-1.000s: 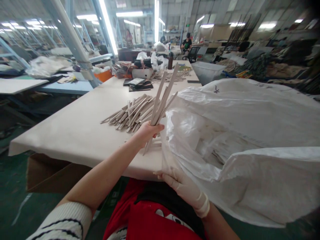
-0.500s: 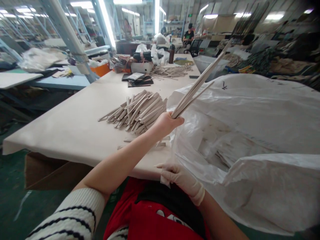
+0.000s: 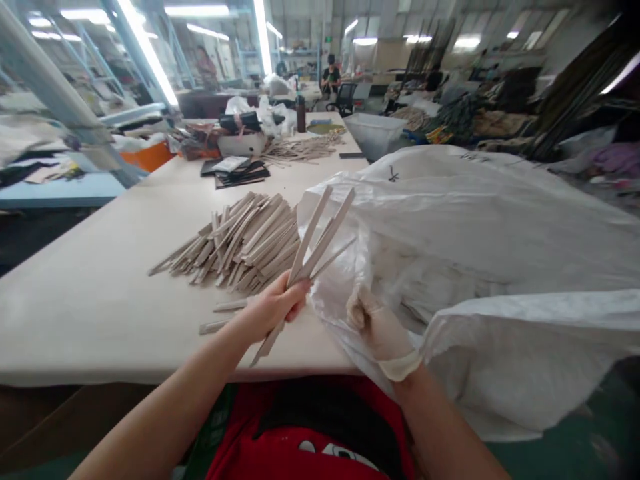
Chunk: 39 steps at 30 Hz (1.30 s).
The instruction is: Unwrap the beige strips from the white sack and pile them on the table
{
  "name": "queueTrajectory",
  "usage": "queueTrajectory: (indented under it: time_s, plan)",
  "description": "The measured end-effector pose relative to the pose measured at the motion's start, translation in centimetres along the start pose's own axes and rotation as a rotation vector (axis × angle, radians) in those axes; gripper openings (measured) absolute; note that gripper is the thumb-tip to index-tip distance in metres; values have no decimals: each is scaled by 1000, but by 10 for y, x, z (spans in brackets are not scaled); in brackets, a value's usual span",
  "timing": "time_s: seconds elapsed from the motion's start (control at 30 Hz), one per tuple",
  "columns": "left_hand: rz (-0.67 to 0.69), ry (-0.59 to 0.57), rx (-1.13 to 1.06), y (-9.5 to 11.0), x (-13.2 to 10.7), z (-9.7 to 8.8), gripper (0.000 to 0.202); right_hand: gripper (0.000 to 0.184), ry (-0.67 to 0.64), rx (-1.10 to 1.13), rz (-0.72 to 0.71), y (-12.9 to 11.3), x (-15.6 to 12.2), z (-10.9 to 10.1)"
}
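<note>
My left hand (image 3: 280,303), bare, is closed around a few long, flat beige strips (image 3: 325,233) that fan out above it, one end poking out below. Behind and to its left lies a heap of similar strips (image 3: 250,240) on the pale table (image 3: 100,287). My right hand (image 3: 377,323) wears a thin whitish glove. Its fingers are curled in a fist at the near edge of a large white plastic sack (image 3: 480,200), where a fold of the sack runs into the fist. Pale pieces (image 3: 425,303) show inside the sack's mouth.
Two or so loose strips (image 3: 213,327) lie near the table's front. Black flat pieces (image 3: 237,173), a white box (image 3: 243,145), a dark bottle (image 3: 301,115) and more strips (image 3: 305,148) are farther back. A white bin (image 3: 375,133) stands beyond. A person (image 3: 331,79) is in the background.
My left hand has lowered and drawn the strips nearer, less stretched out. My right hand has risen from the table edge to the sack and curled into a fist. The view has turned right.
</note>
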<state>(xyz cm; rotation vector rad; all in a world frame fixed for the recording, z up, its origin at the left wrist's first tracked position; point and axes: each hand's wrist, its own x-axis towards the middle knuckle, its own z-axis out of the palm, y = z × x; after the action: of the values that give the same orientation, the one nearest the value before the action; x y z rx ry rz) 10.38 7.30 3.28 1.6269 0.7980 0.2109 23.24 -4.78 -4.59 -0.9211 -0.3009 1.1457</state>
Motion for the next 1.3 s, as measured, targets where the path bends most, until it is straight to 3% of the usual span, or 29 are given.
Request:
queueTrajectory:
  time_s: [0.1, 0.27, 0.43, 0.73, 0.83, 1.0, 1.17, 1.3]
  plan:
    - [-111, -67, -52, -21, -27, -5, 36, 29, 20, 97, -7, -2, 7, -6]
    - [-220, -120, -168, -34, -63, -7, 41, 31, 185, 220, 36, 0, 13, -5]
    - [-213, -105, -115, -38, -74, 6, 43, 33, 146, 255, -1, 0, 10, 8]
    - [-242, -107, -236, -37, -81, 14, 37, 35, 121, -204, -250, -2, -13, 14]
    - [-242, -131, -248, -34, -81, 15, 37, 37, 86, -278, -233, 5, -19, 21]
    - [-186, -83, -255, -37, -75, 16, 41, 43, -125, -395, -125, 21, -27, 36]
    - [-199, -90, -172, -40, -79, 10, 41, 44, 63, -513, -205, 28, -34, 38]
    - [-113, -13, -140, -38, -82, -3, 37, 41, -216, -675, -212, 31, -37, 39]
